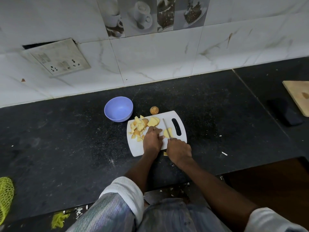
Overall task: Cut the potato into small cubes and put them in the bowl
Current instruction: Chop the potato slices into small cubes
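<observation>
Potato slice (167, 132) between hands, left hand (152, 141) steadying it, right hand (179, 151) gripping knife (167, 128)

Just the one wide-angle view here, riding on your head and looking forward and down at the black tabletop (66, 148) from standing height. It's facing the tiled wall (150, 56), sitting fairly close, edges bending.
</observation>
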